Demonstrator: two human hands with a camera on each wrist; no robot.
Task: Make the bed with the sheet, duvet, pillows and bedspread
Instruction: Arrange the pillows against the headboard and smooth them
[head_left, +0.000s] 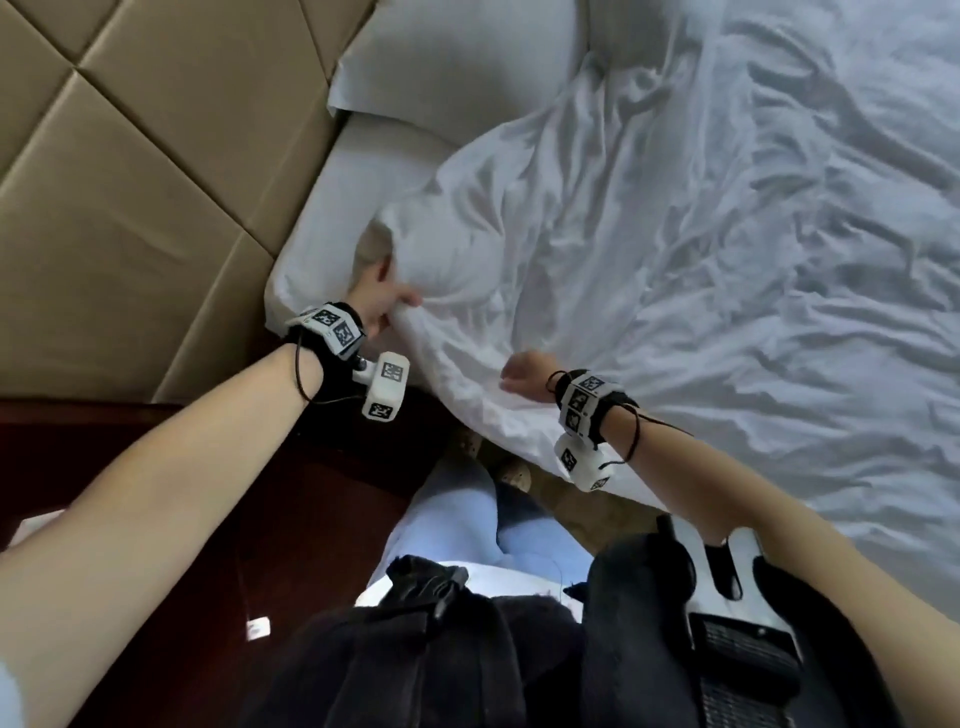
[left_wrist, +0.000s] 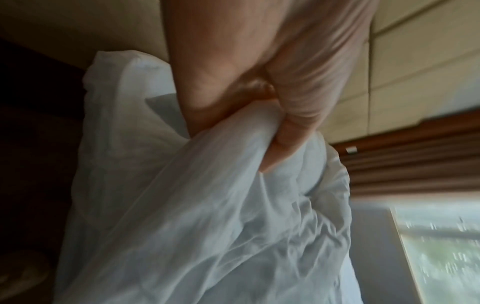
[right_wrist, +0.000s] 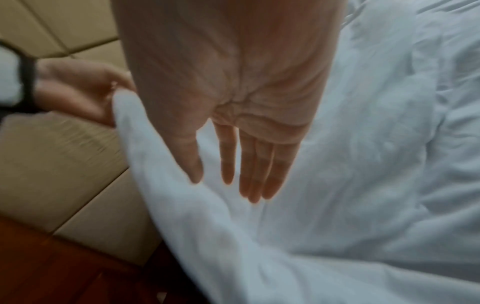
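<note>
A crumpled white duvet (head_left: 675, 260) covers most of the bed. My left hand (head_left: 382, 306) grips its corner beside the headboard; in the left wrist view the thumb and curled fingers of the left hand (left_wrist: 280, 131) clamp a bunch of duvet (left_wrist: 207, 226). My right hand (head_left: 522, 375) lies on the duvet's near edge, a short way right of the left. In the right wrist view the right hand (right_wrist: 226, 181) has straight fingers held just over the duvet (right_wrist: 363, 185), holding nothing. A white pillow (head_left: 457, 62) lies at the bed's head. Bare white sheet (head_left: 363, 176) shows between pillow and duvet.
A padded beige headboard (head_left: 130, 182) runs along the left. A dark wooden nightstand (head_left: 208, 519) stands beside my left arm. My legs and feet (head_left: 467, 447) are against the bed's side. A bright window (left_wrist: 441, 246) shows in the left wrist view.
</note>
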